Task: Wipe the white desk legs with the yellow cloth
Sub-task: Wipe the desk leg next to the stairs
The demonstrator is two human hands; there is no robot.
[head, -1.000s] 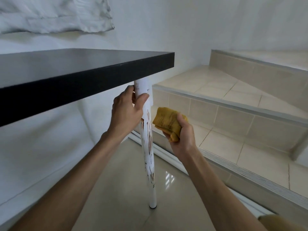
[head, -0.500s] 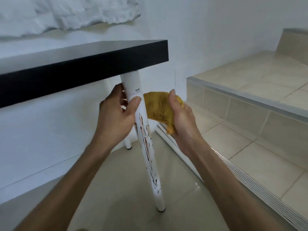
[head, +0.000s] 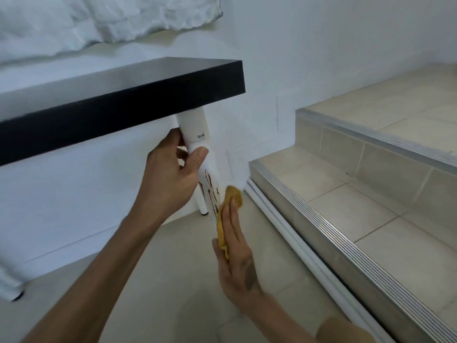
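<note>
A white desk leg (head: 194,129) drops from the near corner of the black desk top (head: 138,100); its paint is chipped with brown patches lower down. My left hand (head: 173,174) grips the leg just under the top. My right hand (head: 235,246) presses the yellow cloth (head: 228,214) flat against the right side of the leg's lower half, hiding that part. A second white leg (head: 202,204) stands behind, near the wall. A third leg's foot (head: 12,288) shows at the far left.
Tiled steps with metal nosing (head: 321,224) rise close on the right, with a white pipe (head: 284,226) along their base. A white wall (head: 272,70) is behind the desk. Beige floor tiles (head: 173,280) lie below my arms.
My right hand has slid the cloth down the leg from near the top to its lower half, fingers now flat. My left hand keeps its grip. The view has shifted left.
</note>
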